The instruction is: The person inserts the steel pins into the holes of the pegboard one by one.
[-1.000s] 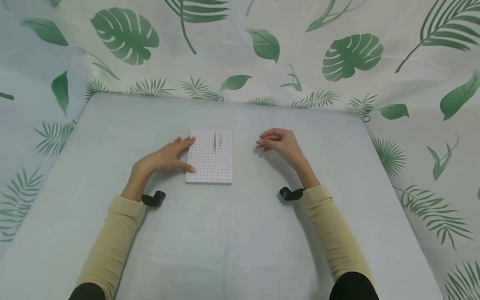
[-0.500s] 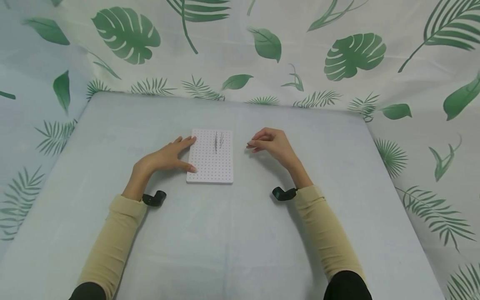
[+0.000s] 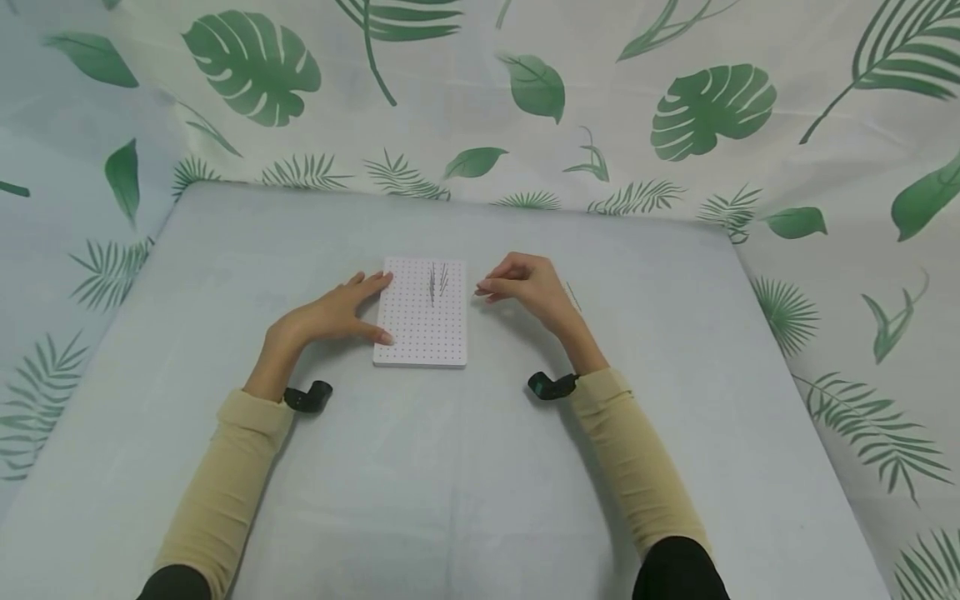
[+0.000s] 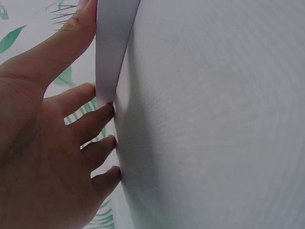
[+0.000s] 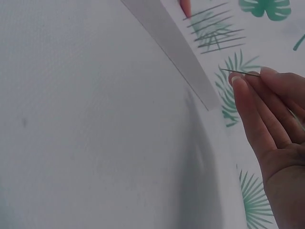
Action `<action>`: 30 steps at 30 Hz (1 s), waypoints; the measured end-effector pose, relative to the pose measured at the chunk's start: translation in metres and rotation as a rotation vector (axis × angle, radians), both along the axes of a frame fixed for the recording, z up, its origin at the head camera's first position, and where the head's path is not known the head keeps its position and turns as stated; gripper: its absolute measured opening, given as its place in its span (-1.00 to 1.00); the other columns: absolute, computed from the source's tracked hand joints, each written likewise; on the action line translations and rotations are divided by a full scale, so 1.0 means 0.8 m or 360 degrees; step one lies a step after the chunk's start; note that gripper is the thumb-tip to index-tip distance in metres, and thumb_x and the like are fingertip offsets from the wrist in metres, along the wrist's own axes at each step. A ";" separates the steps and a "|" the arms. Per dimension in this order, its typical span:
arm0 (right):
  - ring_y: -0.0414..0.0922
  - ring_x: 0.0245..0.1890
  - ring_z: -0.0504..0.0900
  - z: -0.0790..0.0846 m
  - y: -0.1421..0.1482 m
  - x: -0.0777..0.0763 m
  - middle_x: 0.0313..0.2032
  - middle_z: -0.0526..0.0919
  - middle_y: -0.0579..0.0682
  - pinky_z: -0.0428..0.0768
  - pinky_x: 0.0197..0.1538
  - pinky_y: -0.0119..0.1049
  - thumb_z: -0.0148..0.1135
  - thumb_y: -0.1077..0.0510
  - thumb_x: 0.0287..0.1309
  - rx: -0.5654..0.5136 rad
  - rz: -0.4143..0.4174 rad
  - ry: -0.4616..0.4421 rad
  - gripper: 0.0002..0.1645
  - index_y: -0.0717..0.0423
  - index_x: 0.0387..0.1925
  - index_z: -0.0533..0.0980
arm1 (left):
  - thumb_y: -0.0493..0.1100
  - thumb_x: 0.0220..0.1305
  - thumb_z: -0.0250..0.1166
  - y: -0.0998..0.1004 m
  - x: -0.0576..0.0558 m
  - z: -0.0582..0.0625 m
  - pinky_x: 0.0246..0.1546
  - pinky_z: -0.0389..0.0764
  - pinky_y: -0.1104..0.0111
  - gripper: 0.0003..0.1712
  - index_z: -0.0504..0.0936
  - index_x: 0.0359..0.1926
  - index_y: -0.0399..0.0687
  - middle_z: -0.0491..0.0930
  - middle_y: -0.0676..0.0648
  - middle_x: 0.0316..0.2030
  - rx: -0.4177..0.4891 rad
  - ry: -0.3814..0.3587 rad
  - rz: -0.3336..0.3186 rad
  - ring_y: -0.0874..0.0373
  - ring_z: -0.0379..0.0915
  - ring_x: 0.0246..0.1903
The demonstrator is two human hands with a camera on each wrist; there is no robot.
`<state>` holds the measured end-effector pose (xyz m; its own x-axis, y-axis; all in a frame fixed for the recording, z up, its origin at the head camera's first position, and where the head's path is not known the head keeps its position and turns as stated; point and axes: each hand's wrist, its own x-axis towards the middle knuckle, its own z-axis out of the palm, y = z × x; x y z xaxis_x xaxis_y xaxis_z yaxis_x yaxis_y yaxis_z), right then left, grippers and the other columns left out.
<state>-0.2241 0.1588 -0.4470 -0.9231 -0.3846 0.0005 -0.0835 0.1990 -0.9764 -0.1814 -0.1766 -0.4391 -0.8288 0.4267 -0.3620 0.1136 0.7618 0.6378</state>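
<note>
A white pegboard (image 3: 423,333) full of small holes lies on the table. Several thin dark pins (image 3: 432,285) stand upright near its far end; the right wrist view shows these standing pins (image 5: 217,28) side by side. My left hand (image 3: 330,315) rests at the board's left side, fingers spread and fairly straight, thumb and forefinger touching its edge and top. To the right of the board, my right hand (image 3: 525,287) pinches a thin pin (image 5: 238,72) between thumb and fingertips, raised above the table, its tip pointing toward the board.
Another thin dark pin (image 3: 573,297) shows beside my right wrist. A pale cloth covers the table (image 3: 420,467), and a leaf-patterned curtain (image 3: 585,75) hangs behind it. Small black cameras (image 3: 309,397) are strapped to both wrists.
My right hand has moved left toward the board with the pin, uncovering the thin dark pin beside its wrist. My left hand and the board have stayed in place.
</note>
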 end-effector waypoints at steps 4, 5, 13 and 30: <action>0.04 -0.19 0.83 -0.001 -0.008 -0.001 -0.23 0.81 0.21 0.80 -0.11 -0.10 0.37 0.37 0.24 -0.0008 0.0014 0.0006 -0.86 0.43 -0.23 0.60 | 0.12 0.19 0.51 -0.001 -0.001 0.000 0.57 -0.28 -0.27 0.24 -0.06 0.66 -0.04 -0.19 -0.20 0.65 0.0003 0.0001 -0.0006 -0.26 -0.47 0.63; 0.02 -0.20 0.83 -0.001 -0.010 -0.001 -0.24 0.81 0.20 0.80 -0.11 -0.11 0.38 0.35 0.24 -0.0013 0.0016 0.0006 -0.86 0.41 -0.24 0.61 | 0.11 0.19 0.51 -0.001 -0.001 0.000 0.57 -0.28 -0.26 0.24 -0.06 0.66 -0.04 -0.19 -0.20 0.65 0.0004 0.0001 -0.0009 -0.26 -0.47 0.63; 0.03 -0.22 0.83 -0.001 -0.026 0.000 -0.27 0.81 0.16 0.80 -0.11 -0.10 0.45 0.27 0.21 -0.0044 0.0030 -0.0013 -0.82 0.32 -0.31 0.61 | 0.09 0.19 0.52 -0.001 -0.002 0.000 0.58 -0.30 -0.23 0.24 -0.06 0.66 -0.07 -0.18 -0.21 0.65 0.0008 0.0011 -0.0020 -0.26 -0.47 0.63; -0.03 -0.27 0.84 -0.005 -0.050 0.002 -0.25 0.83 0.18 0.79 -0.08 -0.17 0.45 0.28 0.20 -0.0002 0.0061 -0.0128 -0.84 0.29 -0.31 0.59 | 0.11 0.22 0.50 -0.002 -0.002 -0.002 0.57 -0.27 -0.27 0.22 -0.07 0.66 -0.04 -0.19 -0.20 0.66 -0.0016 0.0004 -0.0022 -0.27 -0.47 0.63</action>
